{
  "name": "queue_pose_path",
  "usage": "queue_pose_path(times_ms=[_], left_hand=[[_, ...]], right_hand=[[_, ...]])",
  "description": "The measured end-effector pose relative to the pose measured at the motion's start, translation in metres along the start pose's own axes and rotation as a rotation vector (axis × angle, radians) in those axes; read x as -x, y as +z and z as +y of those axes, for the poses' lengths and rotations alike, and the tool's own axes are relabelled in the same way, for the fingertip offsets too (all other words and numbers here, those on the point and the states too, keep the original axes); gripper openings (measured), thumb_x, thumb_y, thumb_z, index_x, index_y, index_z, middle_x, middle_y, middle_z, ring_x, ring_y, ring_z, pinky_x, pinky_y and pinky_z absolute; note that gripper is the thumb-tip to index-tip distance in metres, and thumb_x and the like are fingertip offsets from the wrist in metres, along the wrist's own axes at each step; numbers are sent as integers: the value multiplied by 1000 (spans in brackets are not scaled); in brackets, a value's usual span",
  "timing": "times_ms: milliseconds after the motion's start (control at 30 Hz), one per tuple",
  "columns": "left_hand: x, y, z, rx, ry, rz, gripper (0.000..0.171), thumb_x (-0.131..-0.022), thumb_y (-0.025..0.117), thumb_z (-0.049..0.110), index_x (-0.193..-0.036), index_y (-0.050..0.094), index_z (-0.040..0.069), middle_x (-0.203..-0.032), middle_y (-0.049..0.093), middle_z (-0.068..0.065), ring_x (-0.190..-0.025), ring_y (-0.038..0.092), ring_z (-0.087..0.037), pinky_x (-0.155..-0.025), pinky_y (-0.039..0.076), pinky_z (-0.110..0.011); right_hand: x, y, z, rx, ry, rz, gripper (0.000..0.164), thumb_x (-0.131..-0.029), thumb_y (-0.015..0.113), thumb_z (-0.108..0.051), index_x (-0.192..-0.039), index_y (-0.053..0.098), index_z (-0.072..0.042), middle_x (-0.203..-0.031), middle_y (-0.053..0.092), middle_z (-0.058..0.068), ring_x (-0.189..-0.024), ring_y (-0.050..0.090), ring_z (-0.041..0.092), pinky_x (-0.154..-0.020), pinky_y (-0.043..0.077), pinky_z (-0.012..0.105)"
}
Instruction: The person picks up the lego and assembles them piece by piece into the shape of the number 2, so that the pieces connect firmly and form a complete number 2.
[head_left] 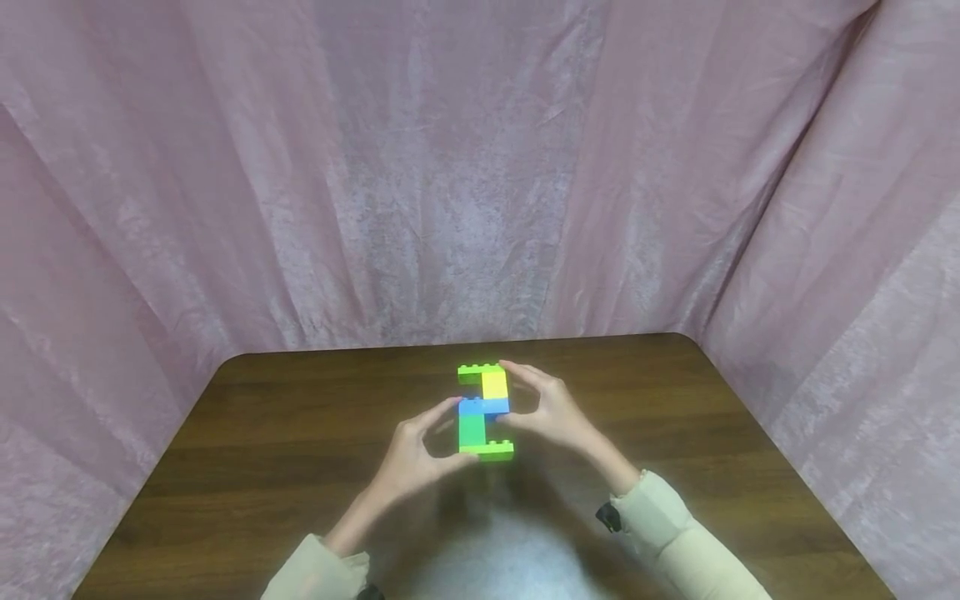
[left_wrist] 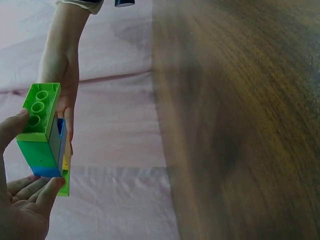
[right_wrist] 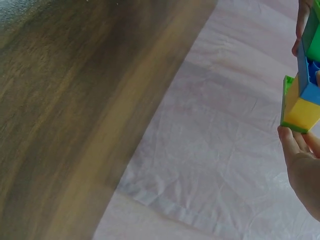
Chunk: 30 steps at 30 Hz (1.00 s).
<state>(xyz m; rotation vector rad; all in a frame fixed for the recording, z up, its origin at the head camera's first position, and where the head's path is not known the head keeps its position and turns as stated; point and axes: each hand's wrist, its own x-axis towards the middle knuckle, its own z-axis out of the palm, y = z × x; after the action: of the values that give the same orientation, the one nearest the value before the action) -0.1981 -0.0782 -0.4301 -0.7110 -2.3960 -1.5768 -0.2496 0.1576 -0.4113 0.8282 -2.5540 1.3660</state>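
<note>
Both hands hold one assembly of joined toy building bricks, lifted off the tabletop. It is made of a lime green brick at the far end, a yellow brick (head_left: 494, 384), a blue brick (head_left: 496, 406), a green brick (head_left: 472, 430) and a lime green brick (head_left: 495, 452) at the near end. My left hand (head_left: 412, 457) pinches the near part, thumb on the near lime brick and fingertips by the blue one. With the right hand (head_left: 557, 413) I grip the far part, fingers at the far lime brick and thumb near the blue brick. Hollow undersides show in the left wrist view.
A dark wooden table (head_left: 300, 408) with rounded far corners lies beneath the hands. Pink curtains (head_left: 450, 167) hang behind it and along both sides. Pale sleeves (head_left: 660, 517) cover the forearms, and light reflects off the table's near middle.
</note>
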Motion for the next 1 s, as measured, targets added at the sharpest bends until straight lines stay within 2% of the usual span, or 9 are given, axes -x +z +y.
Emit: queue_pose_path(times_ms=[133,267,567,800,1000], left_hand=[[-1,-2,0,-23,34,1,72,-73,86,17,-136,55,6,-134,62,-14,-117,65,-31,-95,56,-37],[-1,-2,0,-34,40,-16,72,-73,86,17,-136,54,3,-134,62,-15,-116,65,-30,-95,56,-38],[0,-4,0,-46,45,-28,72,-74,86,20,-136,55,4,-132,63,-14,-114,67,-29,-94,57,-37],[0,-5,1,-34,-25,-26,73,-72,87,21,-136,55,5,-131,65,-14,-116,65,-30,-89,60,-33],[2,-7,-1,-4,-88,-35,77,-72,86,27,-140,53,12,-135,61,-11,-120,63,-30,-93,57,-40]], right_hand=[[0,0,-1,0,3,-3,75,-76,82,-15,-143,47,-8,-144,53,14,-121,60,34,-100,54,44],[0,0,-1,-10,21,-14,74,-77,81,-14,-142,48,-8,-144,53,15,-122,60,35,-99,55,43],[2,1,3,-59,25,-21,73,-77,81,-10,-142,48,-7,-146,51,16,-124,58,38,-97,54,50],[1,2,2,-48,27,-19,73,-77,82,-17,-142,49,-9,-145,53,13,-125,58,35,-99,55,44],[-2,5,2,-69,46,-14,73,-76,83,-16,-141,50,-10,-144,54,12,-125,58,35,-99,54,46]])
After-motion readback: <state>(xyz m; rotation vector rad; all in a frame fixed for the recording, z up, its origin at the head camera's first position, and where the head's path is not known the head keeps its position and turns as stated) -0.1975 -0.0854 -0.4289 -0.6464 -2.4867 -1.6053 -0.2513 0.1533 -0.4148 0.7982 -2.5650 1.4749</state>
